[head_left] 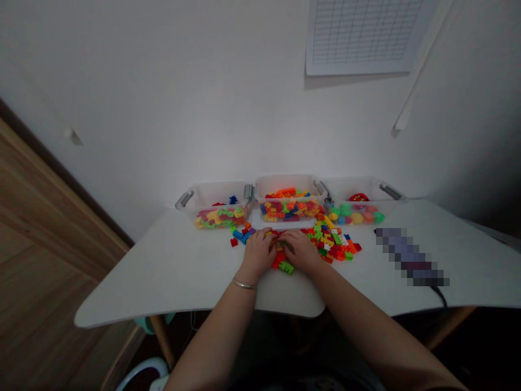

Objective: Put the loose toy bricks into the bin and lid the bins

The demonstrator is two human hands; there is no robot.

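Observation:
Loose toy building bricks (337, 247) in red, orange, green, yellow, blue and white lie in a pile on the white table. My left hand (259, 251), with a bangle at its wrist, has its fingers curled over bricks at the pile's left part. Close beside it, my right hand (300, 250) bends its fingers inward onto bricks from the other side. Red and yellow pieces show between the fingertips, but which bricks each hand grips is partly hidden. A green brick (286, 267) lies just in front of the hands. Blue bricks (242, 236) lie left of my left hand.
Three clear plastic bins stand along the wall: the left bin (220, 189) and middle bin (285, 184) contain colourful pieces, while the right bin (345, 187) has coloured balls. A blurred-out object (411, 258) with a cord lies on the table's right (472, 244).

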